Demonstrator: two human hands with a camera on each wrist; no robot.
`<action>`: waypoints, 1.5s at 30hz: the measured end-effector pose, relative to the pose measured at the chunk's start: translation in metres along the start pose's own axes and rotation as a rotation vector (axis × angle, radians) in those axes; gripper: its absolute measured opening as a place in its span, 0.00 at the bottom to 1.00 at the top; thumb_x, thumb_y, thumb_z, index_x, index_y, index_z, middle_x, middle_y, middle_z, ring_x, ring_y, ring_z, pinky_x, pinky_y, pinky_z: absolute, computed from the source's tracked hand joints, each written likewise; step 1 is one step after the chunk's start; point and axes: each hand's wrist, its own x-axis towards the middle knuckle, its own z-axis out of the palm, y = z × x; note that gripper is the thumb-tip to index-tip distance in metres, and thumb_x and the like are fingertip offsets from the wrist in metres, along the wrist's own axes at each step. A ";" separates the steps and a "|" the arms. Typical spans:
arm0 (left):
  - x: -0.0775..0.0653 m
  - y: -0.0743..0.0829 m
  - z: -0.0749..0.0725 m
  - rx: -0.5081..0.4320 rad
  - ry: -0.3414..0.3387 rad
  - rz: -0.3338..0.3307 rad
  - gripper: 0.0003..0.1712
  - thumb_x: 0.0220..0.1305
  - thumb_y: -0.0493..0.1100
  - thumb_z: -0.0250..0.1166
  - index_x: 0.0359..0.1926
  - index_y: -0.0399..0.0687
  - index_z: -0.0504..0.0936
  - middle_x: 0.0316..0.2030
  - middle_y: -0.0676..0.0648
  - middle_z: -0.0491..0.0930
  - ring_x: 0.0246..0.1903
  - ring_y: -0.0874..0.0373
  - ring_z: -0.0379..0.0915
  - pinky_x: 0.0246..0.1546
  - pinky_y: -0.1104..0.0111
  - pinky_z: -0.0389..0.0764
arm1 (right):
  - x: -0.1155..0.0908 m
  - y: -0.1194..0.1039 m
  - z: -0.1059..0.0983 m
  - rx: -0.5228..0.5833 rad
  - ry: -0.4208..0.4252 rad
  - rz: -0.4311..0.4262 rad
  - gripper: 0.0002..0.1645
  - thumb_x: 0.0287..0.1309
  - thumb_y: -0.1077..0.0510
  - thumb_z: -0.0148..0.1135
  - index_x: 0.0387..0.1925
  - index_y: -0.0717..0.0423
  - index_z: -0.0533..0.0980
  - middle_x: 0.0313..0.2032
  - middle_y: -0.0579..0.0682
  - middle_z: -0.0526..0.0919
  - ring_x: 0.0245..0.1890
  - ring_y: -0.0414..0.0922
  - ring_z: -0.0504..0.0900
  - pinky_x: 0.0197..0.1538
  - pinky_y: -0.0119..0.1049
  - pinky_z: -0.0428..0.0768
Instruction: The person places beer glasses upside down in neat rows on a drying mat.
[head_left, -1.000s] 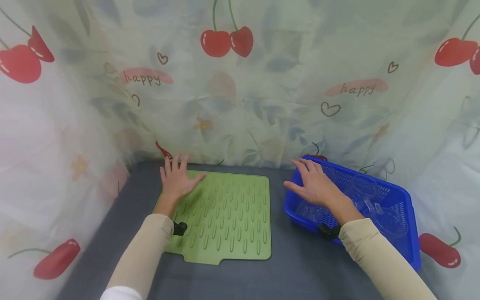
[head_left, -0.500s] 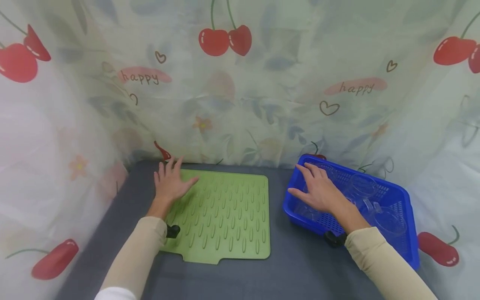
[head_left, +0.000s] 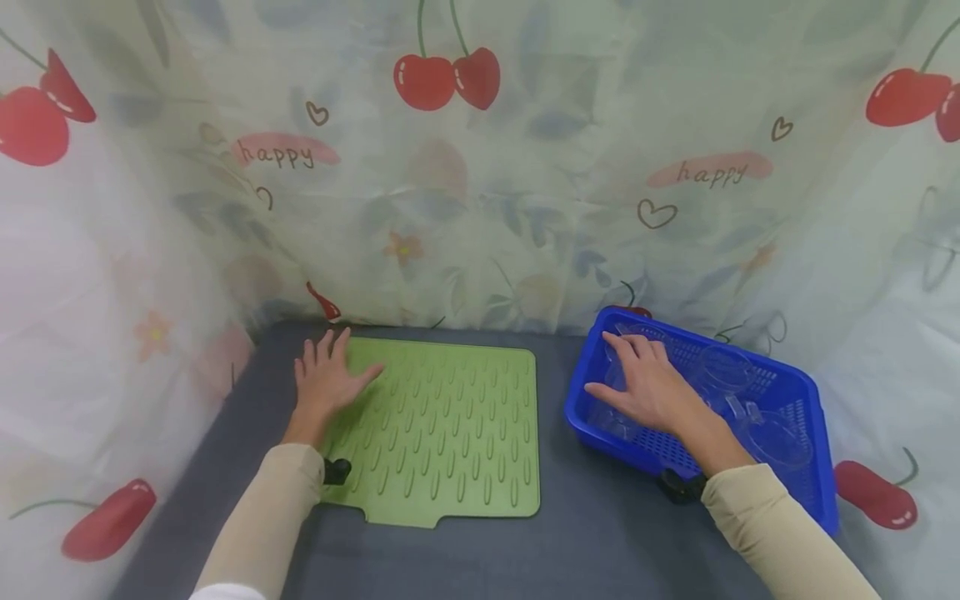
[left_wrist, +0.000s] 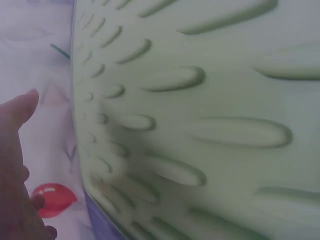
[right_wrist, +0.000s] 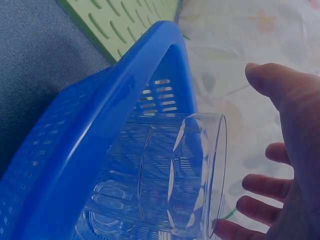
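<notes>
My left hand, fingers spread, hovers over the left edge of a green ribbed mat, holding nothing. Raised oval ridges of that mat fill most of the left wrist view, with the hand at its left side. Over the left end of a blue plastic basket is my right hand, thumb apart from the fingers. The right wrist view shows a clear faceted cup in the basket, and one fingertip of the right hand overlaps its rim there.
More clear vessels lie in the basket, including a clear cup with a handle at its right. A grey tabletop lies beneath, and a cherry-print curtain encloses the back and sides.
My left hand has drifted left and a little nearer the body, toward the mat's left edge. The right hand has shifted slightly right, farther over the basket.
</notes>
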 end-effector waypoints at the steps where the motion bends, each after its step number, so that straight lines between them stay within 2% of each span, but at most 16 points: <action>1: -0.001 -0.002 0.000 0.001 -0.006 -0.005 0.60 0.63 0.80 0.54 0.83 0.54 0.43 0.82 0.34 0.38 0.79 0.26 0.24 0.75 0.30 0.34 | -0.001 0.000 0.000 -0.004 0.002 -0.003 0.57 0.65 0.27 0.57 0.81 0.55 0.51 0.73 0.67 0.59 0.72 0.71 0.57 0.67 0.71 0.67; 7: -0.003 -0.014 0.006 -0.027 -0.029 -0.022 0.59 0.64 0.79 0.53 0.83 0.54 0.44 0.81 0.33 0.40 0.78 0.25 0.26 0.74 0.30 0.35 | -0.003 0.001 -0.002 -0.022 0.002 0.001 0.57 0.64 0.28 0.59 0.80 0.55 0.52 0.70 0.67 0.62 0.69 0.70 0.60 0.66 0.70 0.69; 13: -0.009 -0.027 0.013 -0.052 -0.057 -0.042 0.58 0.66 0.75 0.56 0.83 0.53 0.42 0.80 0.29 0.41 0.77 0.22 0.29 0.73 0.28 0.36 | -0.006 0.001 -0.002 -0.036 0.005 0.000 0.53 0.63 0.28 0.61 0.76 0.57 0.60 0.65 0.67 0.67 0.65 0.69 0.64 0.64 0.68 0.72; 19: -0.013 -0.037 0.021 -0.072 -0.061 -0.058 0.60 0.64 0.77 0.55 0.83 0.51 0.42 0.80 0.29 0.42 0.77 0.22 0.30 0.73 0.28 0.37 | -0.011 0.004 0.001 -0.048 0.007 -0.004 0.48 0.62 0.31 0.64 0.71 0.57 0.65 0.62 0.66 0.70 0.62 0.68 0.67 0.60 0.66 0.75; 27: -0.013 -0.046 0.031 -0.122 -0.128 -0.090 0.65 0.61 0.80 0.54 0.83 0.47 0.40 0.80 0.29 0.37 0.77 0.22 0.23 0.73 0.28 0.29 | -0.012 0.002 -0.001 -0.026 -0.035 0.024 0.50 0.61 0.31 0.65 0.73 0.56 0.65 0.65 0.65 0.67 0.60 0.66 0.69 0.52 0.63 0.80; 34: -0.019 -0.047 0.034 -0.105 -0.102 -0.089 0.64 0.62 0.79 0.56 0.82 0.46 0.44 0.80 0.30 0.38 0.78 0.24 0.25 0.74 0.30 0.30 | -0.012 0.002 0.002 -0.001 -0.085 0.042 0.49 0.61 0.33 0.66 0.73 0.55 0.64 0.65 0.66 0.67 0.60 0.67 0.72 0.52 0.65 0.80; 40: -0.011 -0.056 0.040 -0.087 -0.113 -0.072 0.66 0.59 0.83 0.54 0.82 0.47 0.44 0.81 0.31 0.36 0.78 0.24 0.23 0.74 0.29 0.29 | -0.013 0.003 0.002 -0.001 -0.095 0.018 0.48 0.62 0.35 0.68 0.73 0.58 0.64 0.64 0.68 0.68 0.60 0.68 0.73 0.54 0.64 0.79; 45: -0.005 -0.063 0.047 -0.074 -0.144 -0.068 0.68 0.57 0.86 0.51 0.83 0.48 0.42 0.81 0.32 0.34 0.78 0.25 0.21 0.74 0.30 0.28 | -0.015 0.005 0.003 0.002 -0.105 0.007 0.48 0.61 0.40 0.70 0.74 0.57 0.63 0.65 0.68 0.69 0.63 0.72 0.71 0.58 0.67 0.77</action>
